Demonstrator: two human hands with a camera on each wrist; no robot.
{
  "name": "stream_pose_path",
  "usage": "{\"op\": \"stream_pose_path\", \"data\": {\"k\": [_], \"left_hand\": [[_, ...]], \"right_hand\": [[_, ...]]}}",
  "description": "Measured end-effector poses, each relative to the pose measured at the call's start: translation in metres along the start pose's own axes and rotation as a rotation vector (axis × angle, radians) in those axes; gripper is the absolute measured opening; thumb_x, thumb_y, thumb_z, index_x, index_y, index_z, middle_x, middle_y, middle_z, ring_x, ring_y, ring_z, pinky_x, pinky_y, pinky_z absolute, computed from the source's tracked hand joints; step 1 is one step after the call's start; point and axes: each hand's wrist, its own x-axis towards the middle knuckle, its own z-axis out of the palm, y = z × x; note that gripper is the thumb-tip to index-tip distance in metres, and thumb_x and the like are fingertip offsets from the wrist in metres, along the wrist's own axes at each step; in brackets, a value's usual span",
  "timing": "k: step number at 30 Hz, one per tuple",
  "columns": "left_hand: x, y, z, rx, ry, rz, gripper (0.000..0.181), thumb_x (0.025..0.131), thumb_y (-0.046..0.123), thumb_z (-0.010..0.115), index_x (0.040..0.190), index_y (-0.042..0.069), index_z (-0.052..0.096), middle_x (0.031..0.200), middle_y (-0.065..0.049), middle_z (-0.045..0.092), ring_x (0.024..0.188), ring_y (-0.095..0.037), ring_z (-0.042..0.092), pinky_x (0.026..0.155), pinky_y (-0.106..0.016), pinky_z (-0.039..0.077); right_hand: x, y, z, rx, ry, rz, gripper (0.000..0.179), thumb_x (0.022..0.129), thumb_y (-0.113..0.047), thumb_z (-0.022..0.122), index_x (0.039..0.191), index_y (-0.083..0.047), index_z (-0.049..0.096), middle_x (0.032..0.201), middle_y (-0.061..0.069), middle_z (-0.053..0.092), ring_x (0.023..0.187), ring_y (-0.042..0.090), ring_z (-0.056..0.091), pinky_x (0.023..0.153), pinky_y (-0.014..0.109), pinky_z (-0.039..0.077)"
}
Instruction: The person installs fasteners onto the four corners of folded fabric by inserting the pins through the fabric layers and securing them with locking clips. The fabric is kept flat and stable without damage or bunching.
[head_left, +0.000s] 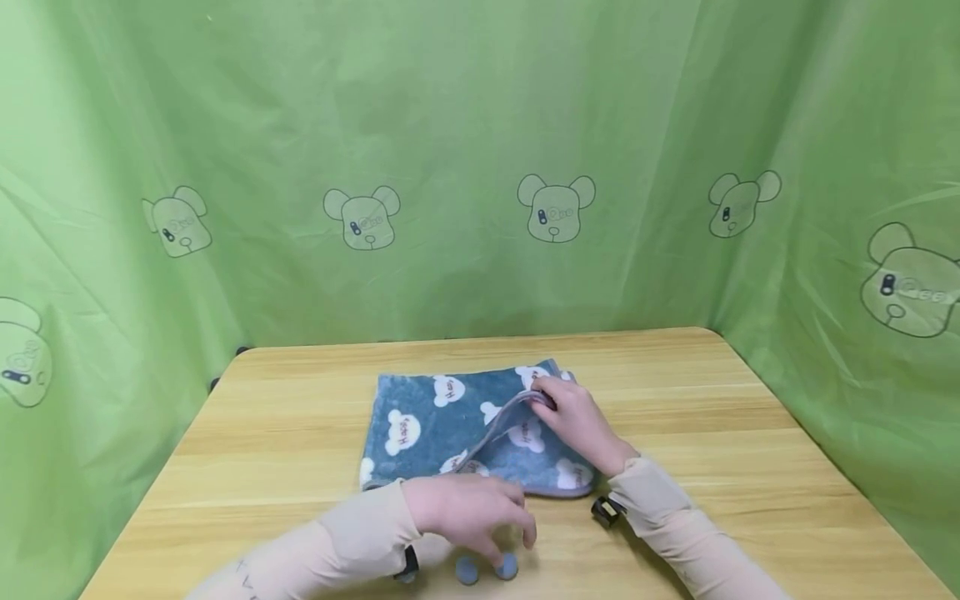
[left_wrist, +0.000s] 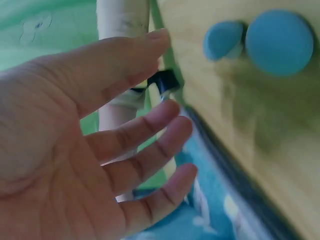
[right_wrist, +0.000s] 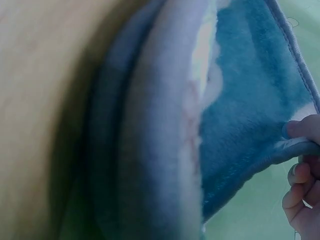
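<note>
A teal towel (head_left: 431,429) with white bear-head prints and a grey-blue border lies folded on the table, its upper layer lifted at the right. My right hand (head_left: 581,421) pinches the edge of that raised layer between thumb and fingers; in the right wrist view, the fingers hold the towel edge (right_wrist: 250,125). My left hand (head_left: 472,508) hovers in front of the towel, fingers spread and loosely bent, with nothing in its palm. Below it, near the table's front, are two small blue round pieces (head_left: 467,570), which in the left wrist view appear as blue discs (left_wrist: 280,42) apart from the fingers.
The wooden table (head_left: 292,408) has rounded far corners. Green curtains (head_left: 457,275) with bear drawings hang around it at the back and both sides. A black wrist device (head_left: 606,511) is strapped at the right sleeve, another (head_left: 407,562) at the left.
</note>
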Motion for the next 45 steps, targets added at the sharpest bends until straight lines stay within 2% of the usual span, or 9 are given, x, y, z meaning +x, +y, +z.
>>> {"op": "stream_pose_path", "data": {"k": [4,7,13,20,27,33,37,42,45], "left_hand": [[0.005,0.007,0.009,0.005,-0.084,0.015,0.036,0.082,0.029,0.078,0.117,0.030,0.067,0.103,0.010,0.060,0.081,0.003,0.053,0.067,-0.005,0.037],[0.008,0.011,0.015,0.062,-0.105,0.021,0.039,0.079,0.027,0.080,0.115,0.031,0.068,0.098,0.012,0.060,0.078,0.004,0.052,0.063,-0.006,0.037],[0.014,0.015,0.022,0.131,-0.097,0.024,0.029,0.078,0.015,0.078,0.100,0.028,0.066,0.087,0.014,0.053,0.068,0.001,0.047,0.055,-0.010,0.034],[0.018,0.016,0.026,0.174,-0.073,0.029,0.018,0.084,0.015,0.071,0.092,0.028,0.063,0.080,0.015,0.051,0.065,0.001,0.045,0.052,-0.013,0.033],[0.017,0.015,0.019,0.232,-0.003,0.026,0.013,0.086,0.029,0.070,0.098,0.029,0.065,0.078,0.017,0.057,0.060,0.003,0.048,0.051,-0.013,0.036],[0.014,0.009,0.006,0.190,0.068,0.041,0.013,0.091,0.033,0.066,0.102,0.025,0.067,0.075,0.017,0.063,0.058,0.004,0.051,0.052,-0.011,0.038],[0.011,0.003,-0.002,0.183,0.133,0.021,0.014,0.093,0.034,0.063,0.104,0.026,0.068,0.077,0.017,0.066,0.057,0.006,0.052,0.052,-0.010,0.039],[0.009,-0.006,-0.015,0.119,0.218,-0.018,0.016,0.094,0.031,0.061,0.106,0.024,0.068,0.078,0.017,0.067,0.057,0.009,0.049,0.058,-0.008,0.041],[0.009,-0.014,-0.025,0.039,0.264,-0.041,0.017,0.095,0.032,0.060,0.107,0.021,0.068,0.077,0.015,0.064,0.060,0.008,0.048,0.062,-0.007,0.040]], "right_hand": [[0.000,0.001,0.000,0.000,-0.002,0.004,0.015,0.083,-0.007,0.074,0.087,-0.013,0.061,0.073,-0.004,0.057,0.067,0.009,0.051,0.061,0.028,0.049],[-0.001,0.001,0.001,0.003,-0.011,0.009,0.015,0.083,-0.007,0.074,0.087,-0.013,0.061,0.073,-0.004,0.058,0.067,0.008,0.051,0.060,0.027,0.049],[-0.002,0.001,0.001,0.003,-0.016,0.010,0.015,0.083,-0.007,0.074,0.085,-0.013,0.061,0.070,-0.005,0.054,0.065,0.008,0.048,0.059,0.025,0.046],[-0.002,0.003,0.001,0.013,-0.004,0.000,0.017,0.081,-0.006,0.076,0.085,-0.012,0.061,0.068,-0.006,0.052,0.064,0.006,0.046,0.056,0.023,0.043],[-0.003,0.003,-0.001,0.026,-0.007,0.011,0.017,0.081,-0.004,0.076,0.086,-0.012,0.062,0.070,-0.005,0.054,0.065,0.005,0.047,0.057,0.023,0.045],[-0.004,0.003,-0.001,0.015,0.000,0.005,0.017,0.081,-0.005,0.076,0.086,-0.012,0.062,0.070,-0.005,0.055,0.065,0.006,0.048,0.057,0.023,0.045],[-0.005,0.004,-0.001,0.009,0.004,0.010,0.017,0.081,-0.005,0.076,0.087,-0.012,0.063,0.072,-0.004,0.059,0.066,0.007,0.051,0.058,0.025,0.047],[-0.006,0.004,-0.001,0.008,0.014,0.010,0.017,0.079,-0.004,0.077,0.088,-0.011,0.064,0.077,0.000,0.065,0.070,0.010,0.058,0.061,0.027,0.051],[-0.006,0.004,0.000,0.007,0.024,-0.003,0.018,0.079,-0.004,0.078,0.088,-0.010,0.064,0.079,0.001,0.067,0.071,0.012,0.061,0.063,0.029,0.053]]}}
